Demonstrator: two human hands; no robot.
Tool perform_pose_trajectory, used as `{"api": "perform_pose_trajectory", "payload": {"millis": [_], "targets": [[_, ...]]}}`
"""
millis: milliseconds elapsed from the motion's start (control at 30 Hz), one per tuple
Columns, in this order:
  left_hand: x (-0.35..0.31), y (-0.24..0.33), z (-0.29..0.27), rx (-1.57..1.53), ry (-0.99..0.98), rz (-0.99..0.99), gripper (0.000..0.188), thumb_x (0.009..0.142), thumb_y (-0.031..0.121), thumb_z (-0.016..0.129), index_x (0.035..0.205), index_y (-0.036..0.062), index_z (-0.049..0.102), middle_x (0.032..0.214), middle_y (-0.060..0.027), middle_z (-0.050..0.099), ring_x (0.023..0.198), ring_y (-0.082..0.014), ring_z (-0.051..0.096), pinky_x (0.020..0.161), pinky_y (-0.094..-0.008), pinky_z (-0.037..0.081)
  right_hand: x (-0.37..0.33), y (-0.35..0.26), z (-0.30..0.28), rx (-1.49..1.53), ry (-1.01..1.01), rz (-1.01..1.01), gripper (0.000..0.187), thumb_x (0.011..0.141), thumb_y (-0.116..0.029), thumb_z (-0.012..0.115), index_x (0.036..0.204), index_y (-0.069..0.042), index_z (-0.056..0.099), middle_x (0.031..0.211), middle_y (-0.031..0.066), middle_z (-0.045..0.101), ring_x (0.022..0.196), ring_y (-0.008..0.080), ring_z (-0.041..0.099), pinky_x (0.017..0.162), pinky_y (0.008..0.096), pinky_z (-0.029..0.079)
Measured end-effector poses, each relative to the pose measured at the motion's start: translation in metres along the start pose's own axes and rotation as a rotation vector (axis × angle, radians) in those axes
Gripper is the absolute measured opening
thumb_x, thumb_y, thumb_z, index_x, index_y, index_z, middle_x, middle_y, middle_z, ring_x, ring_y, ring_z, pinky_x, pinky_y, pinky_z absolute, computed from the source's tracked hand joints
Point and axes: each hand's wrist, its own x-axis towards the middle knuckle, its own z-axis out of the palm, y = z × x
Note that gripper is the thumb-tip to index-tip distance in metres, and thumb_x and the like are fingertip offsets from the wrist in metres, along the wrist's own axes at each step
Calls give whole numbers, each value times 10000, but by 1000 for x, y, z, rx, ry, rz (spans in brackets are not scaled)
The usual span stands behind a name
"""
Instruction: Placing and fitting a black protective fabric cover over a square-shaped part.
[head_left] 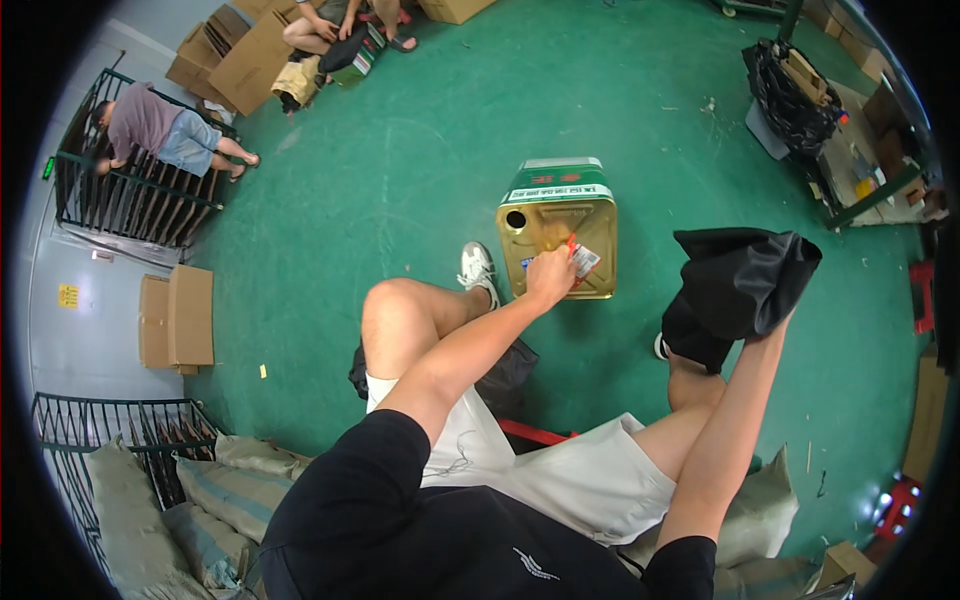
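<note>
A gold metal can (pixel 556 225) with a green and white side and a round open hole in its top stands on the green floor in front of me. My left hand (pixel 550 273) rests on the can's top and pinches a small red and white piece (pixel 580 258). My right hand, raised to the right, is hidden inside a black plastic bag (pixel 740 285) that it grips and holds up off the floor. I sit with both bare knees bent, a white shoe (pixel 477 268) next to the can.
Flat cardboard boxes (pixel 177 317) lie at left by black metal racks (pixel 130 190). Two people sit on the floor at the far left and top. Filled sacks (pixel 215 490) lie behind me. A cluttered bench (pixel 850 150) with a black bag stands at upper right.
</note>
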Motion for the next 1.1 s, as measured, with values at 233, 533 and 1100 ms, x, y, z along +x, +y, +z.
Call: {"api": "perform_pose_trajectory", "payload": {"millis": [233, 533, 1100], "targets": [[-76, -1, 35, -82, -147, -16, 151, 808, 176, 617, 809, 26, 594, 761, -245, 645, 757, -427, 640, 680, -523, 506, -5, -2, 11, -76, 51, -10, 324, 974, -387, 563, 1095, -92, 626, 1007, 48, 661, 892, 175, 627, 788, 317, 547], [-154, -34, 86, -210, -405, -109, 226, 802, 198, 676, 784, 44, 512, 745, -206, 614, 764, -413, 622, 674, -490, 489, -3, -7, 2, -74, -54, 42, 315, 984, -386, 546, 1078, -95, 622, 976, 38, 653, 859, 163, 621, 762, 302, 547], [-222, -52, 114, -112, -796, -26, 337, 800, 270, 699, 986, 101, 475, 994, -160, 599, 985, -366, 601, 825, -466, 478, 2, 6, 5, -163, 116, -3, 334, 973, -383, 564, 1086, -73, 616, 977, 62, 657, 840, 182, 635, 737, 318, 565]]}}
